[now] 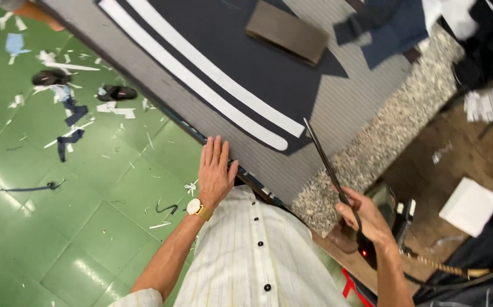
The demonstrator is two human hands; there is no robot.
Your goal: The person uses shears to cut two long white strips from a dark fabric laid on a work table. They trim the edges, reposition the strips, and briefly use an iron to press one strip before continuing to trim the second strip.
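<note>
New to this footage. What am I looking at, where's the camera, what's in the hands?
There is no machine here: one camera sits on a person's head and looks down at their own two bare hands. You see the striped shirt front below and a green floor littered with fabric scraps on the left.

The work surface is a table covered in grey ribbed cloth, with a speckled stone edge. On it lies a dark fabric piece with two long white strips along it, and a brown flat block resting on top.

The left hand, with a gold wristwatch, lies flat at the table's near edge. The right hand holds long dark scissors, tips pointing toward the fabric.
</note>
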